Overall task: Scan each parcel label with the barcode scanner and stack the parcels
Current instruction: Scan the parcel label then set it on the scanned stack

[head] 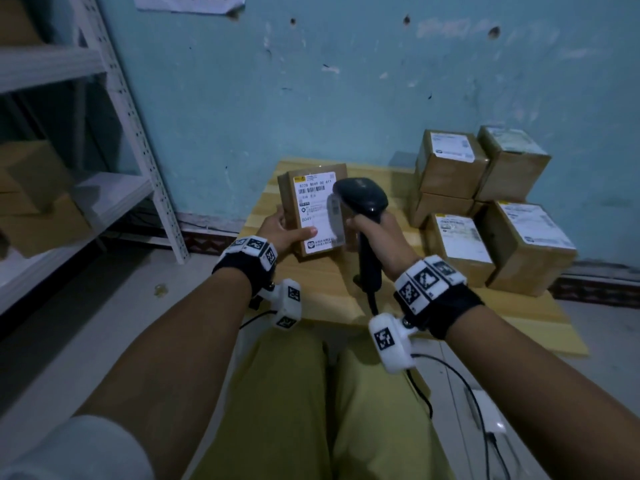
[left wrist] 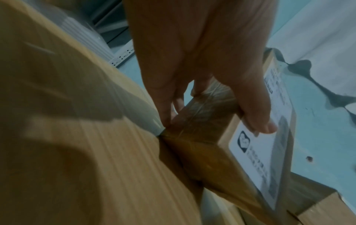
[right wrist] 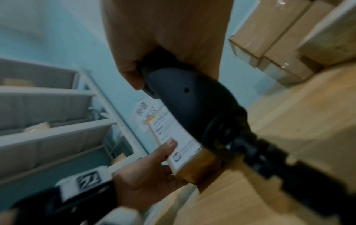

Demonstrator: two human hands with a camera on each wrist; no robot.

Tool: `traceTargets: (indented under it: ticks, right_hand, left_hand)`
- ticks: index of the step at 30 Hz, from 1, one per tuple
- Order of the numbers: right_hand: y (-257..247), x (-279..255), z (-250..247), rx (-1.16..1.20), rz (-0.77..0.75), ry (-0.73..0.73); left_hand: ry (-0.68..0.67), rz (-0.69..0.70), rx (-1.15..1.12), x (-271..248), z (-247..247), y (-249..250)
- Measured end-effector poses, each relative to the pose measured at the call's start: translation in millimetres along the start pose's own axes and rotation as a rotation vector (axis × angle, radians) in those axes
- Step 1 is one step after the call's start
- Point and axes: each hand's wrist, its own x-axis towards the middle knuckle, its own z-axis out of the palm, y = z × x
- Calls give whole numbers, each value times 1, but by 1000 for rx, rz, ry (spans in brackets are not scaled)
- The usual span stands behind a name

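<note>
Our left hand (head: 282, 233) grips a small brown cardboard parcel with a white printed label (head: 313, 209), thumb lying across the label's lower part and fingers curled round the far side, so that the labelled face tilts up toward us. In the left wrist view the parcel's lower corner sits right at the table edge; we cannot tell whether it touches. Our right hand (head: 375, 233) is wrapped round the handle of a black pistol-shaped barcode scanner (head: 362, 202), whose head hangs just over the right side of the label, its black cable dropping toward our lap.

Under both lies a low table of pale striped wood (head: 322, 285). On its right side stand stacked brown cardboard boxes with white labels (head: 485, 202), two layers high at the back against the wall, well apart from the parcel we hold.

Behind the table rises a worn light blue wall (head: 311, 81), pitted and scuffed, with a white paper sheet (head: 188, 1) fixed near the top. To the left stands a white metal shelving rack (head: 135, 133) carrying more cardboard boxes. The floor (head: 104, 323) is pale grey.
</note>
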Motion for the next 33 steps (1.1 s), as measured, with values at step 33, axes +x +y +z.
traceTargets:
  ticks: [33]
  right_hand:
    - [4,-34,20,-288,-186,-14]
  left_hand:
    - [-3,-48,157,0,-7,4]
